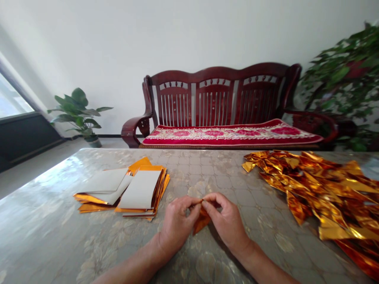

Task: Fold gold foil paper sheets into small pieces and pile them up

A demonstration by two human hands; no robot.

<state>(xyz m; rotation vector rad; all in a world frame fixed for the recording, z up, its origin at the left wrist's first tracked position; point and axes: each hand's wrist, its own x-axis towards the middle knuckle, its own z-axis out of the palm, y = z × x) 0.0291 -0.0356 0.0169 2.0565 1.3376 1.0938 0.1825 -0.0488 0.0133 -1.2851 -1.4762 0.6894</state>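
Note:
A small folded piece of orange-gold foil paper (201, 221) is between my hands, just above the table's near middle. My left hand (179, 217) pinches its top edge with thumb and forefinger. Close against it, my right hand (225, 219) pinches the same edge, the fingertips of both hands nearly touching. The lower part of the foil hangs down as a pointed flap, and my fingers hide the top. To the left lies a stack of foil-paper sheets (141, 190), pale grey on one side and orange-gold on the other. On the right is a heap of folded gold foil pieces (328, 189).
The table (189, 167) has a glossy patterned cover. Behind it stands a dark red wooden bench (216, 104) with a red floral seat cover (231, 134). One potted plant (78, 112) stands at the left, and a leafy plant (346, 79) at the right.

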